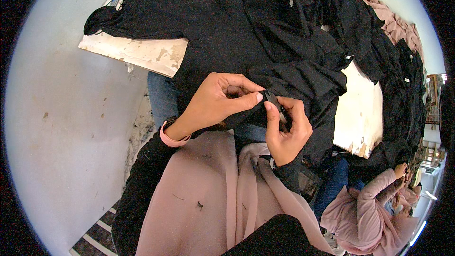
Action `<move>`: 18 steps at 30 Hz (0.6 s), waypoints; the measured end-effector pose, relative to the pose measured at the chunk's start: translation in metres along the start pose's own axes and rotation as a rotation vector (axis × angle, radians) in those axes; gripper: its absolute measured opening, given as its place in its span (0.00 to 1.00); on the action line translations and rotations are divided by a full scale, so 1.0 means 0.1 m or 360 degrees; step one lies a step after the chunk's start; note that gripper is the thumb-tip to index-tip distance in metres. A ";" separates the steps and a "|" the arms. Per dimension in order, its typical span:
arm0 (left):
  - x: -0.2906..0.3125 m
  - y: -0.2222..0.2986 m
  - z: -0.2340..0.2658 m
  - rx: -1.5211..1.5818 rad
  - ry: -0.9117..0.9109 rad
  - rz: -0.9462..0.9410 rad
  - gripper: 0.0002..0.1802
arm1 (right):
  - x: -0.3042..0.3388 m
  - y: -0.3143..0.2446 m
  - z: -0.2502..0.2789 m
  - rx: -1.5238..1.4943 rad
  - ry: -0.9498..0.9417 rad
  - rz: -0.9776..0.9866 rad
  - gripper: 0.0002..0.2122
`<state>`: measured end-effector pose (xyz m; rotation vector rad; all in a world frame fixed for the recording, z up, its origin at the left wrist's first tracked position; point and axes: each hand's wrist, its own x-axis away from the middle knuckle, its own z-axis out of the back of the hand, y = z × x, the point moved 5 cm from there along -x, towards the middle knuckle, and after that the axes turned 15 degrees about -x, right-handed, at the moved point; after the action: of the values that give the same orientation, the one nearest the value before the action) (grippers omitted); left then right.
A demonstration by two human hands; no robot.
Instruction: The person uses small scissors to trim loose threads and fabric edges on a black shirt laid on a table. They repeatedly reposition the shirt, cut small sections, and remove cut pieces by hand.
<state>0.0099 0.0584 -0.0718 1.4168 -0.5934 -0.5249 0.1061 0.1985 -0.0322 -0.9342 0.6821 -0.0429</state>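
Black cloth [222,33] covers much of the table and hangs over its near edge toward my lap. With thumb and forefinger closed, my left hand [215,97] pinches an edge of this black garment. A pink band circles that wrist. Close beside it, my right hand [290,130] is closed around what look like small dark thread snips [271,97]. Their tip is right by the pinched edge, nearly touching the left fingertips. Most of the tool is hidden within the right fingers, and any thread there is too small to make out.
Bare white, worn tabletop [358,109] shows at the right, with another worn board end [137,50] at the left by a pale wall [61,114]. Pink cloth [393,23] is heaped at the far right. A co-worker in a pink top [365,213] sits near on the right.
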 end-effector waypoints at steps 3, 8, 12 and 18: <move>0.01 0.07 0.00 -0.0057 0.0099 -0.0130 0.07 | 0.01 -0.02 0.02 0.0040 -0.0014 0.0034 0.09; 0.06 0.13 -0.03 -0.0267 0.0226 -0.0153 0.07 | 0.01 -0.07 0.05 0.0164 0.0025 0.0125 0.10; 0.06 0.16 -0.07 -0.0264 0.0216 -0.0195 0.08 | 0.02 -0.14 0.04 0.0351 -0.0023 0.0200 0.10; 0.04 0.13 -0.10 -0.0331 0.0208 -0.0230 0.07 | 0.04 -0.11 0.03 0.0408 -0.0028 0.0211 0.08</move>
<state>0.0195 0.0640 -0.0596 1.2902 -0.3233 -0.5863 0.1134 0.1929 -0.0250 -0.6417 0.7027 -0.0040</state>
